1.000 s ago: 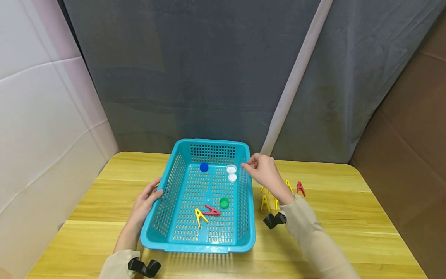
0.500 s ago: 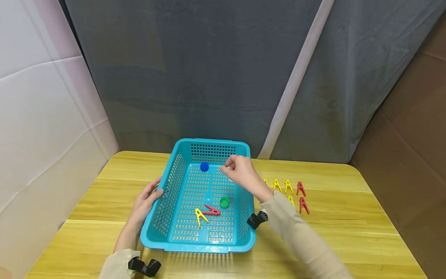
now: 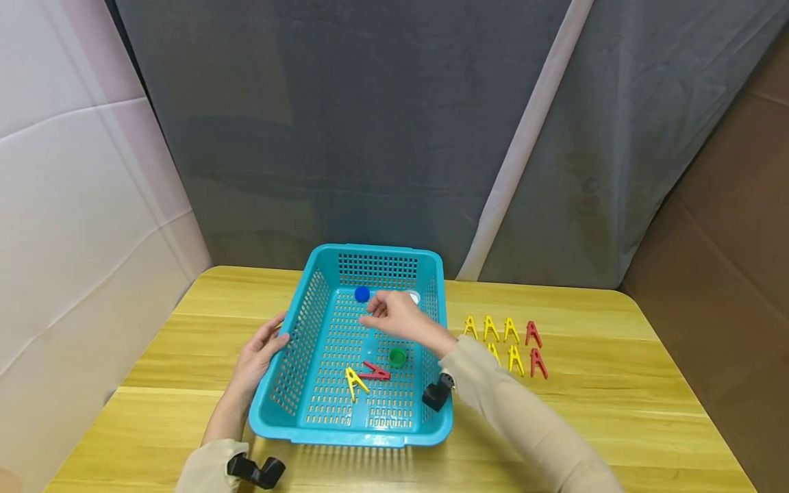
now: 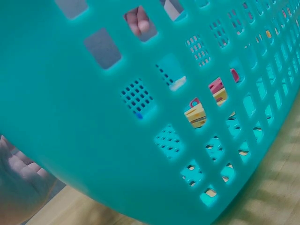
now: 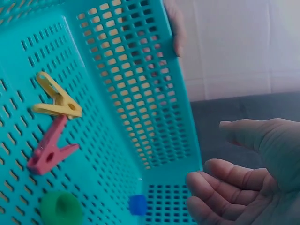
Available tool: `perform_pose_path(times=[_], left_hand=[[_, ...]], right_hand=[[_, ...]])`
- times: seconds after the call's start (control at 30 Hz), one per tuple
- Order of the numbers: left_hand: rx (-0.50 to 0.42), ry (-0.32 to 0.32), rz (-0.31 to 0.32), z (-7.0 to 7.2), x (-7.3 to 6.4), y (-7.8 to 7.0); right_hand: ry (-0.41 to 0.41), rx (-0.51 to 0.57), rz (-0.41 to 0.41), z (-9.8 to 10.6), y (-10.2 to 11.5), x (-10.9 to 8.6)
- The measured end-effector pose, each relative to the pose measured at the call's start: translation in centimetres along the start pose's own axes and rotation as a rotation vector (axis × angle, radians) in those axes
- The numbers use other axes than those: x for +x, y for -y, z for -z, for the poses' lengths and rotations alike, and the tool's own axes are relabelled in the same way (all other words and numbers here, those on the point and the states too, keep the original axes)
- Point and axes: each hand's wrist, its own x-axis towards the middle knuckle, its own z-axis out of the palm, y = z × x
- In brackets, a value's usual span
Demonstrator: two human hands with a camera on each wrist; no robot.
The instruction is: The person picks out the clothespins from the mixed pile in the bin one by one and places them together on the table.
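A teal plastic basket [image 3: 346, 438] with perforated walls is tilted on the table. My left hand [image 3: 254, 359] grips its left rim, thumb over the edge. Above the basket's inside hovers my right hand [image 3: 401, 318]; the right wrist view shows its thumb apart from loosely bent fingers, nothing between them. Below lie a blue cap [image 3: 361, 294], a green cap [image 3: 397, 357], a red clip [image 3: 377, 372] and a yellow clip [image 3: 355, 381], the clips touching. Part of a white round cap [image 3: 415, 296] shows behind the right hand, which covers the rest.
Right of the basket, two rows of A-shaped clips stand out on the wooden table [image 3: 616, 383]: several yellow clips [image 3: 515, 360] and two red clips [image 3: 538, 363]. The right forearm partly covers the front row. A grey curtain [image 3: 345, 137] hangs behind the table.
My right hand has moved left from the basket's right rim to over its middle, baring more of the clips on the table. My left hand and the basket stay put.
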Motion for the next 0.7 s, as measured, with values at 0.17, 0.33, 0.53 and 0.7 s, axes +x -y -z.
perform_pose_path(times=[0.17,0.33,0.53,0.7], left_hand=[[-0.032,0.006,-0.011,0.0,0.0,0.0],[-0.046,0.013,-0.016,0.1,0.0,0.0],[-0.042,0.011,-0.026,0.0,0.0,0.1],[-0.044,0.009,-0.031,0.0,0.0,0.1]], right_hand=[[0.086,-0.003,0.011,-0.8,-0.2,0.8],[0.21,0.033,0.003,-1.7,-0.6,1.4],[0.353,0.002,-0.024,-3.0,-0.9,2.0],[0.433,-0.059,-0.057,-4.0,-1.2,2.2]])
